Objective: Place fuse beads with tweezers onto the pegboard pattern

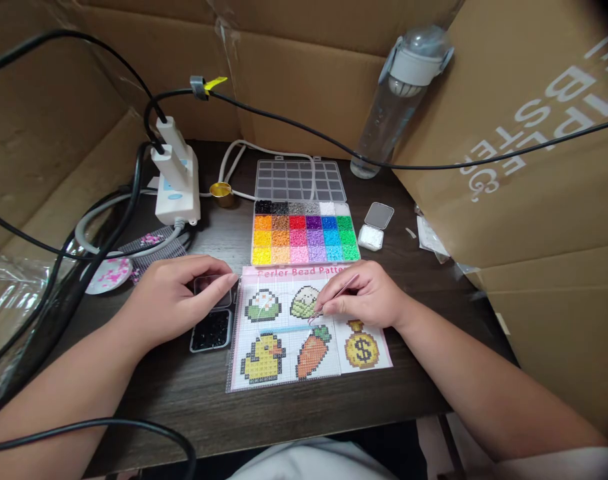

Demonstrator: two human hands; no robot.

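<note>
One head-worn view, facing forward and down, close over desk [209, 400]; wearer's lap [314, 463] at bottom edge, cardboard wall [304, 73] beyond.

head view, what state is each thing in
Compartmented clear plastic box of multicoloured beads: open
Small clear plastic box of black beads: open
Small clear plastic box of white beads: open
Slim pink tweezers: held in right hand
Tall clear bottle with pale lid: standing, lid on
White power strip: two white plugs inserted
White printed pattern sheet: flat
</note>
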